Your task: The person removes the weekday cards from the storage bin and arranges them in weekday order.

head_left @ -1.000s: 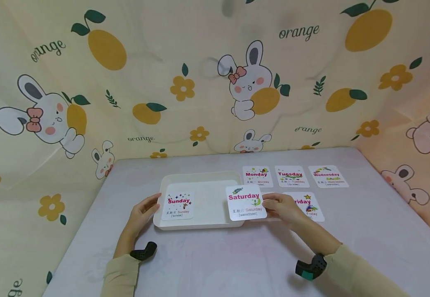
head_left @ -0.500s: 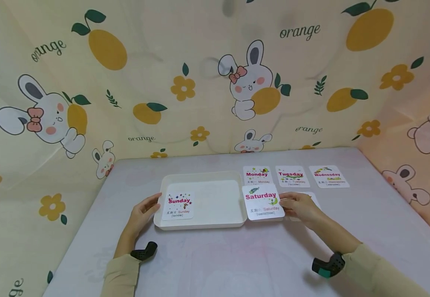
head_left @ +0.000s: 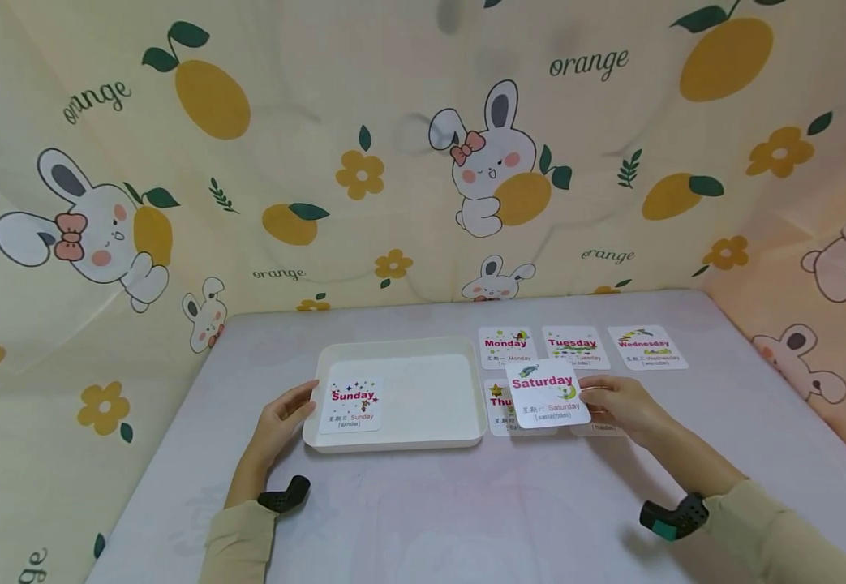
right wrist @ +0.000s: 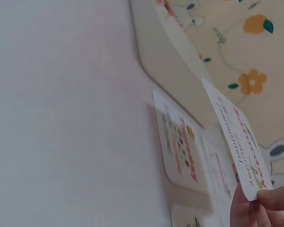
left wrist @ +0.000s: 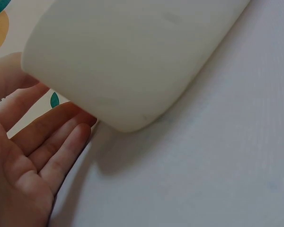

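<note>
My right hand [head_left: 621, 404] pinches the right edge of the white Saturday flashcard [head_left: 545, 399] between thumb and fingers. That card hovers above the Thursday flashcard [head_left: 497, 415] and Friday flashcard [head_left: 598, 430], hiding much of both. The right wrist view shows the Saturday card [right wrist: 239, 146] raised and tilted over the Thursday card [right wrist: 177, 142]. Inside the white tray [head_left: 430, 438], at its left, lies the Sunday flashcard [head_left: 352, 405]. The fairly straight fingers of my left hand [head_left: 276, 422] touch the tray's left end; in the left wrist view some fingertips disappear behind the tray wall [left wrist: 128, 85].
Behind the held card, the Monday [head_left: 506, 349], Tuesday [head_left: 574, 345] and Wednesday [head_left: 645, 347] flashcards form a row right of the tray. A white-covered table [head_left: 408, 519] carries everything. A printed cloth [head_left: 408, 73] with rabbits and oranges stands behind and at both sides.
My right hand has carried the Saturday card rightward, from over the tray's right end to over the Thursday and Friday cards. The left hand, tray and Sunday card have stayed put.
</note>
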The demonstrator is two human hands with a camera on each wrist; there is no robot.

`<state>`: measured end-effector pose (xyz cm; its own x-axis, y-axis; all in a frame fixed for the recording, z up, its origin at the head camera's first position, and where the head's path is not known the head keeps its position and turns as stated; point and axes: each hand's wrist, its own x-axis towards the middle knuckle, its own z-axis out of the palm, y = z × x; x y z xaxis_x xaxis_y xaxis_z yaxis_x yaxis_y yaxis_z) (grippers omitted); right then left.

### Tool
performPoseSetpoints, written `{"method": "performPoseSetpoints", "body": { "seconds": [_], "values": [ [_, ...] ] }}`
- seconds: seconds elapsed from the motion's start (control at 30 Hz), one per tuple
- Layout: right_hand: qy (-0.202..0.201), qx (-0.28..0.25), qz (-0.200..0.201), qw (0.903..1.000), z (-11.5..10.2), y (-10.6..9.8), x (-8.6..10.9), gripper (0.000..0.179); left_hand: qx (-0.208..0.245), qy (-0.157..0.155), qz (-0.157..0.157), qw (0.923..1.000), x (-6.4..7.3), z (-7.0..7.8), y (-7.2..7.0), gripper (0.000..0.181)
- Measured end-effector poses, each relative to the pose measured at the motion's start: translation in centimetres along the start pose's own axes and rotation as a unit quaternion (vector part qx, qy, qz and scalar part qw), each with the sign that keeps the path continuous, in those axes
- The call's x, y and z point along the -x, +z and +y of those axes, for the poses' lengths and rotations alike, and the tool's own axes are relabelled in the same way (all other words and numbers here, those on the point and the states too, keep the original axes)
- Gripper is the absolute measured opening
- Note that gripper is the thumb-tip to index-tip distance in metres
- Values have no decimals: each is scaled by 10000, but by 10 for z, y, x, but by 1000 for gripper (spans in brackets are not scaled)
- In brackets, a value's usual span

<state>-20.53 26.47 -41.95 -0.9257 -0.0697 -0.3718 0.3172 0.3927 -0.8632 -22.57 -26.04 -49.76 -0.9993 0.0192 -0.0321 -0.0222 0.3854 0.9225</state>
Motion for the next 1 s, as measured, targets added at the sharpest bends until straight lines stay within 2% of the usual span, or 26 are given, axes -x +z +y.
{"method": "performPoseSetpoints", "body": {
  "seconds": [0.43, 1.0],
  "values": [
    [173, 427, 153, 9988, 10, -35, 0, 51, -24, -38, -17, 10000, -1, -2, 1, 45],
    [323, 343, 38, 9989, 29, -77, -2, 57, -15, -56, -31, 10000, 2, 0, 0, 46]
  ]
}}
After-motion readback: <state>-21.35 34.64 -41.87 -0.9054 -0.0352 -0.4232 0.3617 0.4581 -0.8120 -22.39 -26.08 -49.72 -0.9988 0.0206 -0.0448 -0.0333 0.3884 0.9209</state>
